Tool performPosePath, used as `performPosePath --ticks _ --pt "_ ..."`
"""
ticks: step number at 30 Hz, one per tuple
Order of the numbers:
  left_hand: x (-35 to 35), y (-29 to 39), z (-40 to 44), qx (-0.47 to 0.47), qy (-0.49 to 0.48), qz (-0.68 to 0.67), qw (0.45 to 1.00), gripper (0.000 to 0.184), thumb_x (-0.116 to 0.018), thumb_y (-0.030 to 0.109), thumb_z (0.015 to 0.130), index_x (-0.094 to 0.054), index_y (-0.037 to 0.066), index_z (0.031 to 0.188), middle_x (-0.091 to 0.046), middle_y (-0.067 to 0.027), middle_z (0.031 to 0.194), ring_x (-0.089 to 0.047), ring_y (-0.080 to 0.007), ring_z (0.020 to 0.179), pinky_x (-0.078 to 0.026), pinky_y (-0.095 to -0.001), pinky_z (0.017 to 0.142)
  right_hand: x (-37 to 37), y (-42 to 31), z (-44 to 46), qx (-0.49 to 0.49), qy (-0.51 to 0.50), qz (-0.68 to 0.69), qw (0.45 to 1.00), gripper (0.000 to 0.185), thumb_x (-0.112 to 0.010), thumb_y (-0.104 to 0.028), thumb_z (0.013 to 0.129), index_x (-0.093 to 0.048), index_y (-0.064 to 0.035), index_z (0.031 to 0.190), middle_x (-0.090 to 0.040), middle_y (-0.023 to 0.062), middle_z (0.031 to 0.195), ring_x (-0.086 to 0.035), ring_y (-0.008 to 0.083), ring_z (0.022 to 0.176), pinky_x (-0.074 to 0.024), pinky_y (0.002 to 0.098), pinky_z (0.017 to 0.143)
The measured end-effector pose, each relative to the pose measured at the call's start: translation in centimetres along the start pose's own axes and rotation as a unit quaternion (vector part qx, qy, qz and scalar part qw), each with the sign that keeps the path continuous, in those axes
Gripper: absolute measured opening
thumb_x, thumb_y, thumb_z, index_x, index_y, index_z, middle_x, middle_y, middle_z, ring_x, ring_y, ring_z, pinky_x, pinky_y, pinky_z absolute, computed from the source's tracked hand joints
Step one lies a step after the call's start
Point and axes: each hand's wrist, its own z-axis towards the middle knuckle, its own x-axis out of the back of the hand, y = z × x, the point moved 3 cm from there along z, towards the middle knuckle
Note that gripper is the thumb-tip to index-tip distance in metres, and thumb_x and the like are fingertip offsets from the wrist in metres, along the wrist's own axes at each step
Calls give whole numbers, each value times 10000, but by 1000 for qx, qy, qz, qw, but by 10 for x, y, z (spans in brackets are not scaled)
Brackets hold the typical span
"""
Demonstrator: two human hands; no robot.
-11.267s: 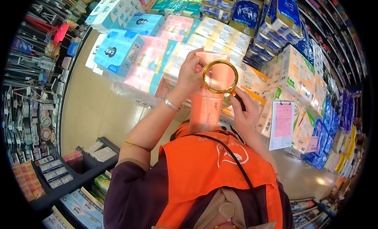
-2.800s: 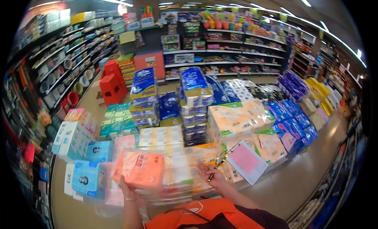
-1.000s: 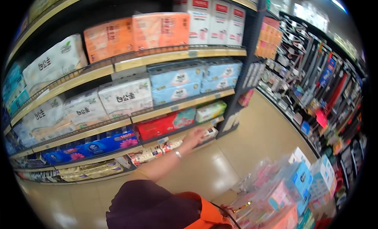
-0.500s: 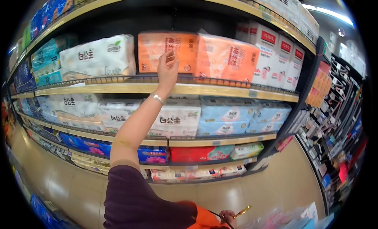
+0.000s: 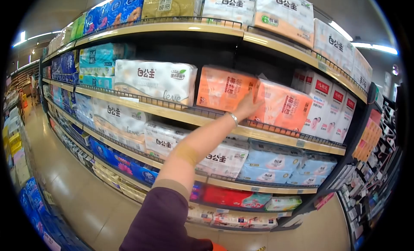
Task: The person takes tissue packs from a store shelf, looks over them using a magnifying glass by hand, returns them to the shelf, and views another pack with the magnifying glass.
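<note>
My left hand [image 5: 249,105] reaches up to the shelf, fingers extended, in front of the place where two orange tissue packs meet. The left orange tissue pack [image 5: 215,89] stands beside a large white tissue pack [image 5: 151,80]. The right orange tissue pack [image 5: 284,106] leans slightly, and my fingertips overlap its left edge; whether they press on it I cannot tell. A silver bracelet [image 5: 233,118] circles my left wrist. My right hand is out of the picture; only a bit of orange cloth and a yellow tip show at the bottom edge.
A low wire rail [image 5: 207,111] runs along the shelf front. White boxes with red labels [image 5: 319,104] stand to the right. Blue tissue packs [image 5: 269,164] lie one shelf below. More white packs [image 5: 282,13] sit above. Tiled floor [image 5: 86,199] stretches along the aisle.
My left hand has moved right, from in front of the left orange pack to the joint between both packs, and its curled fingers have straightened. My view has turned left; my right hand has left it.
</note>
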Motion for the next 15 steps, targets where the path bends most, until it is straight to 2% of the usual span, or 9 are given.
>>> performPosePath --ticks 1,4,6,8,10,12,15 --pt "-17 -20 2 5 2 -6 1000 690 -589 479 887 -426 13 1368 -538 -262 1313 -542 -398 1188 -384 -456 1039 -2 -3 -1 -2 0 -2 1000 460 -653 -119 854 -494 -39 1278 -620 165 1161 -578 308 1119 -458 456 992" --pt "-39 -29 -10 20 -77 29 996 690 -591 478 886 -414 11 1362 -571 -280 1250 -543 -414 1178 -380 -498 1028 -4 -9 -8 -2 2 -3 1000 437 -642 -98 844 -512 -33 1255 -629 168 1142 -590 304 1100 -469 443 976" --pt "-43 -33 -21 2 -34 68 997 660 -566 481 904 -456 -23 1316 -578 -308 1225 -545 -418 1179 -367 -533 1022 -4 -9 -16 -1 7 -1 1000 422 -635 -85 837 -524 -29 1240 -635 169 1129 -599 301 1088 -477 435 965" --pt "-58 -73 -10 24 -70 74 995 639 -539 481 921 -481 -39 1288 -582 -325 1205 -559 -432 1152 -390 -522 1008 -2 -8 -26 3 16 7 1000 409 -627 -71 830 -536 -25 1225 -641 170 1116 -607 299 1075 -485 426 954" --pt "-51 -70 -8 42 -136 87 986 608 -524 474 930 -502 -26 1276 -592 -320 1193 -573 -444 1121 -426 -505 982 3 -5 -38 7 29 19 999 396 -620 -58 823 -548 -21 1210 -648 172 1103 -615 296 1063 -492 417 944" --pt "-40 -52 -13 57 -146 66 985 617 -531 470 928 -494 -36 1278 -612 -318 1156 -585 -457 1092 -452 -480 965 9 -4 -48 12 40 24 999 384 -613 -44 815 -560 -17 1195 -654 173 1089 -623 293 1051 -500 408 933" --pt "-39 -58 -14 49 -124 90 987 621 -546 458 926 -482 -37 1296 -620 -305 1158 -595 -426 1107 -463 -444 961 20 -1 -67 19 58 34 998 369 -602 -24 805 -578 -11 1173 -663 175 1070 -635 289 1032 -511 395 917"
